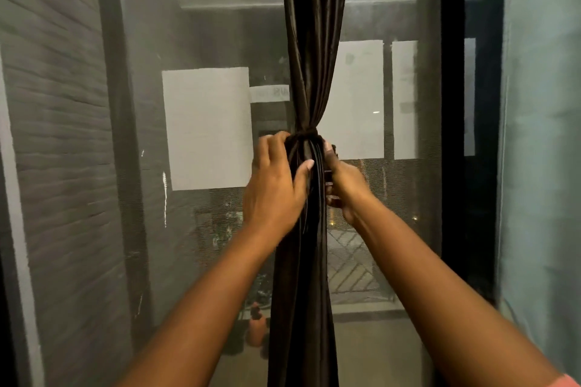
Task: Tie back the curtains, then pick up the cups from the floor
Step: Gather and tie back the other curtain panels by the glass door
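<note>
Head view, one frame. Dark brown satin curtain (314,41) hung at centre frame, gathered into a narrow bundle and cinched by a band of the same fabric, the tie-back (306,132), just above the hands. Left hand (276,185) lay at 9 o'clock of the bundle, fingers curled round the folds below the band and thumb pressed on the front pleats: gripping the curtain. Right hand (341,182) sat at 3 o'clock, fingers wrapped round the back of the bundle where they were mostly hidden; it read as closed on the curtain too (whether it also held a loose end of the band I could not tell). Behind the fabric stood a mesh screen (204,25) with a dark frame (452,104) at 3 o'clock and a pale teal curtain (540,135) beyond it. No cups were in view; the floor was out of frame. Judgement: step in hand was finishing the tie, so the task was early, with the cups untouched. To do it well, keep the left hand squeezing the pleats tight while the right draws the band snug, since slick satin would likely slip. Even out the folds below the band before letting go. Release one hand at a time and check that the knot holds.
</note>
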